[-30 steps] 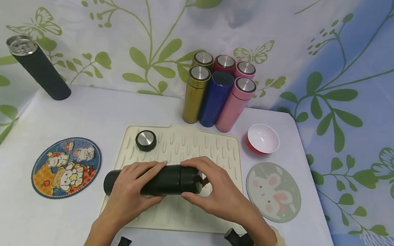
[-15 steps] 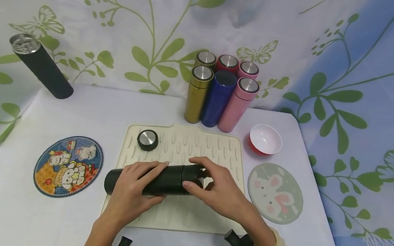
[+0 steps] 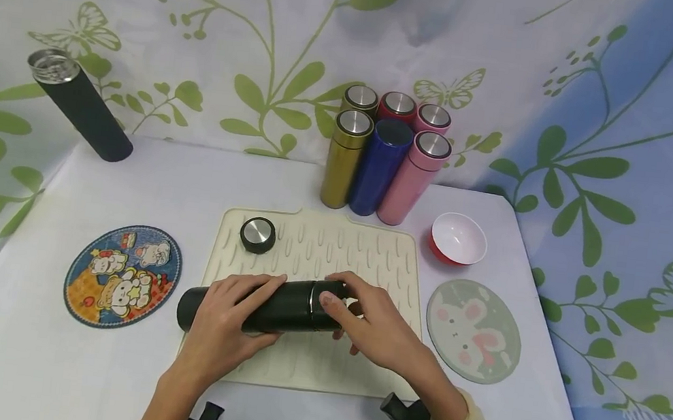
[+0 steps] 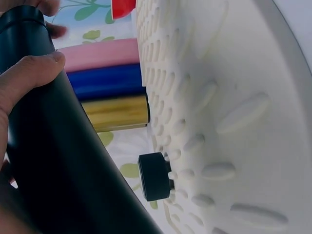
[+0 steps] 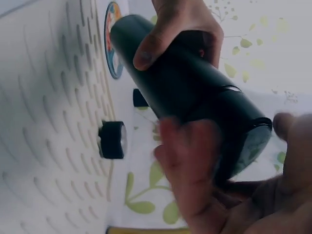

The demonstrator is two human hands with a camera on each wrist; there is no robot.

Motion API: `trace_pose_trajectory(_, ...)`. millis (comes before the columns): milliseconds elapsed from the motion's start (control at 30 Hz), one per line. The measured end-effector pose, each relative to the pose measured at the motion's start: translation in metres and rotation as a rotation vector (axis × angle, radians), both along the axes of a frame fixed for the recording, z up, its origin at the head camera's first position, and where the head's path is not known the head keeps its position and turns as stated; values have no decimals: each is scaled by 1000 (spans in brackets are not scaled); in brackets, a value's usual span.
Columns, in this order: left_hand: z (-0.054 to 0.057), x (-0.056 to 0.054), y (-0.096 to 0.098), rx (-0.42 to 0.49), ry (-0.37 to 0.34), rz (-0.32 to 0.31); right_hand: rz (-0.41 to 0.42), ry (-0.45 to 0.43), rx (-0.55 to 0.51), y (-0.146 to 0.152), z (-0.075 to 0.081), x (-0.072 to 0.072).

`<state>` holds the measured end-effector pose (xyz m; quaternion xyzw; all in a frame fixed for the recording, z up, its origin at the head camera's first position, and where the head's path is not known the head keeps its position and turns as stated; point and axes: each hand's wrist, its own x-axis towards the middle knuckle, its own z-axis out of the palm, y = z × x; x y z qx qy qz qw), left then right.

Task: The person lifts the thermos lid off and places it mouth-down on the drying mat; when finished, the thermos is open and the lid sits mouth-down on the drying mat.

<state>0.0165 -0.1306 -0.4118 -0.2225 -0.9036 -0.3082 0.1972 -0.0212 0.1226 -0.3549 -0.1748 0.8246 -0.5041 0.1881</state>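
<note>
A black vacuum flask (image 3: pixel 283 306) lies on its side above the cream ribbed mat (image 3: pixel 295 370). My left hand (image 3: pixel 226 318) grips its body, fingers over the top and thumb on the near side. Around the flask's lid end curls my right hand (image 3: pixel 371 320), its thumb and fingers at the lid (image 5: pixel 239 126). A thin bright line shows at the seam between lid and body. In the right wrist view the right fingers are blurred. A separate black lid with a steel top (image 3: pixel 258 234) rests on the mat's back left.
An uncapped black flask (image 3: pixel 83 104) stands at the back left. Several coloured flasks, including a blue one (image 3: pixel 381 167), stand together behind the mat. A red-and-white bowl (image 3: pixel 458 240), a rabbit placemat (image 3: pixel 474 330) and a bear placemat (image 3: pixel 123 276) lie at the sides.
My right fingers have shifted round the lid, loosening and closing on it again, and the seam line has become brighter. My left hand keeps its hold. The whole view has drifted slightly.
</note>
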Motion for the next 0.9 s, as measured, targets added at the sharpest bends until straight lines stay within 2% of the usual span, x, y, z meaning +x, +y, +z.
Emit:
trace_pose_trajectory(67,-1,0,-2,-15,5,1,-3,-54,-23,-2,-2,-1)
trace_pose_trajectory(133,-3,1,-4,-29,7,4,8,-50,-41,-4,-5,-2)
trace_pose_trajectory(233,-4,1,-9,-42,2,21,56,30,-75,-6,-8,-4)
trace_pose_trajectory(433,-7,5,-18,-21,-15,55,185,269,-158,-11,-10,-8)
trace_pose_trajectory(533,-7,6,-22,-2,-19,71,213,356,-189,-13,-10,-10)
trace_pose_trajectory(733,-6,10,-34,46,-34,124,207,421,-240,-14,-14,-14)
trace_pose_trajectory(900,-2,18,-52,147,-34,192,195,427,-205,-22,-31,-20)
